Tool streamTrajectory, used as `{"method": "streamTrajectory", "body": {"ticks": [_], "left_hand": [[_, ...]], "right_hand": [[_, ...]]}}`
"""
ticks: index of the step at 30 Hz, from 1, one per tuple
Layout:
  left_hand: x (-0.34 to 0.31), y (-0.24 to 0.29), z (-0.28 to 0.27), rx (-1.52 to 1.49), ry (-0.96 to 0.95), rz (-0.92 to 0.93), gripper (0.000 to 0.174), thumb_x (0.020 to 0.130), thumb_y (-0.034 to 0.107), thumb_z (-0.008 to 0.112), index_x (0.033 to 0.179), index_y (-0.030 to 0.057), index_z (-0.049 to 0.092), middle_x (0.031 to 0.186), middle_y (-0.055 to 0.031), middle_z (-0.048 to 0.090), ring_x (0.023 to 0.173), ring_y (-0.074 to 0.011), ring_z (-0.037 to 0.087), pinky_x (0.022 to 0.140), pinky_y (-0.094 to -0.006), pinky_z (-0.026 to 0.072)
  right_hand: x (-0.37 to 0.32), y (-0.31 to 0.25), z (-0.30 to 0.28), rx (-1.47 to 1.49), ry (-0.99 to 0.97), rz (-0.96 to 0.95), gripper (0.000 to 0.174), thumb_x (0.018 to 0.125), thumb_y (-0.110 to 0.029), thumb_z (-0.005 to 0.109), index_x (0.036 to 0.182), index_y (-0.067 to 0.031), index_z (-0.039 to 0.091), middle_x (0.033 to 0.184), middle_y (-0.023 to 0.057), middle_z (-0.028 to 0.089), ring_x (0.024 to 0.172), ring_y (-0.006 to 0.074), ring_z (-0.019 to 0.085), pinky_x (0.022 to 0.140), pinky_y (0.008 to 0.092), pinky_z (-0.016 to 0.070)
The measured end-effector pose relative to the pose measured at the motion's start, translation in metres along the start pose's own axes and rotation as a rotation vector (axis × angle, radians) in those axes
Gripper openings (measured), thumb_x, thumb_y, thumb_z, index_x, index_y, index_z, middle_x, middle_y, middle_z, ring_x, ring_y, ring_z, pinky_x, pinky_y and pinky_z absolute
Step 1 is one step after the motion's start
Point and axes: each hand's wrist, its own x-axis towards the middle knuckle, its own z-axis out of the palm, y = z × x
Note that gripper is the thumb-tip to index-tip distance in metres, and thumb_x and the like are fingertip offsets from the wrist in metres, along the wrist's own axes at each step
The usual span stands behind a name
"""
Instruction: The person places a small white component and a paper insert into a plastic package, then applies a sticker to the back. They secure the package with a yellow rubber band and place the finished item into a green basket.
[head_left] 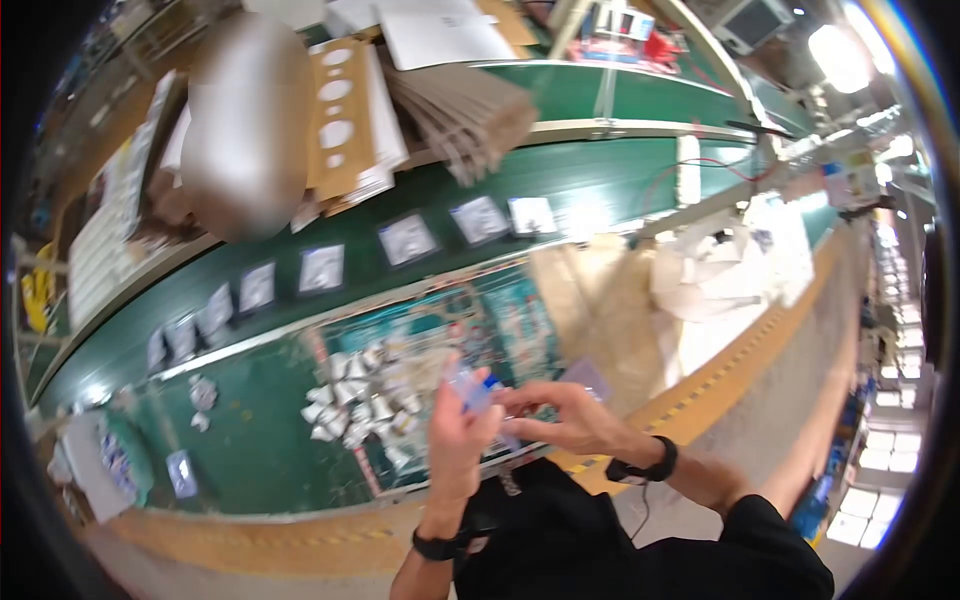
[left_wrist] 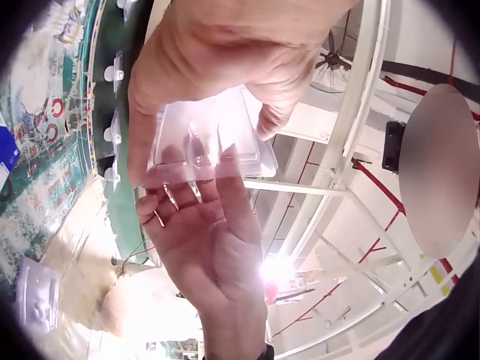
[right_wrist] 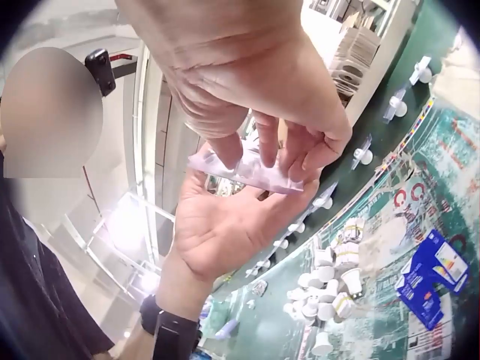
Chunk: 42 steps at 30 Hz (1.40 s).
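Both hands hold a clear plastic blister shell (left_wrist: 202,135) above the front edge of the table. The left hand (head_left: 460,440) grips it between thumb and fingers; in the left wrist view it is the nearer hand, at the top. My right hand (head_left: 575,418) pinches the shell's other side, and its fingers (left_wrist: 180,196) show below the shell in the left wrist view. In the right wrist view the shell (right_wrist: 247,174) is seen nearly edge-on between the two hands. Blue printed cards (right_wrist: 424,300) lie on the mat. What the shell contains is unclear.
White cup-shaped parts (head_left: 352,400) are heaped on the mat left of the hands. A row of clear packs (head_left: 407,240) lies on the green belt behind. Another clear shell (left_wrist: 37,294) lies to the right, near brown paper (head_left: 595,310). A bag (head_left: 125,455) stands far left.
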Motion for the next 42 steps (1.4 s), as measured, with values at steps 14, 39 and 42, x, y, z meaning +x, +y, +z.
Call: {"method": "streamTrajectory", "body": {"ticks": [14,39,42], "left_hand": [[0.019,0.007,-0.032,-0.249,0.065,0.026,0.099,0.083,0.010,0.077,0.162,0.0041,0.019,0.137,-0.0130,0.048,0.128,-0.0346,0.056,0.103,-0.0496,0.0537],[-0.012,-0.025,-0.057,-0.206,0.115,-0.022,0.115,0.080,0.039,0.087,0.163,0.0065,0.013,0.150,-0.0180,0.042,0.127,-0.0366,0.056,0.105,-0.0543,0.0509],[-0.016,-0.037,-0.030,-0.229,-0.046,-0.064,0.114,0.082,0.033,0.085,0.164,0.0068,0.010,0.154,-0.0196,0.040,0.133,-0.0386,0.053,0.108,-0.0546,0.0487]], "right_hand": [[0.147,0.060,-0.125,-0.675,0.825,-0.122,0.024,0.090,-0.024,0.074,0.108,-0.0085,0.078,0.085,0.0132,0.071,0.076,0.0222,0.068,0.071,0.0349,0.0532],[0.108,0.070,-0.118,-0.535,0.525,-0.130,0.026,0.094,-0.018,0.069,0.117,-0.0056,0.073,0.089,0.0112,0.071,0.079,0.0235,0.069,0.072,0.0362,0.0549],[0.014,0.058,-0.068,-0.243,0.115,0.144,0.040,0.102,-0.031,0.065,0.129,-0.0028,0.068,0.109,0.0066,0.073,0.093,0.0180,0.070,0.083,0.0333,0.0567]]}}
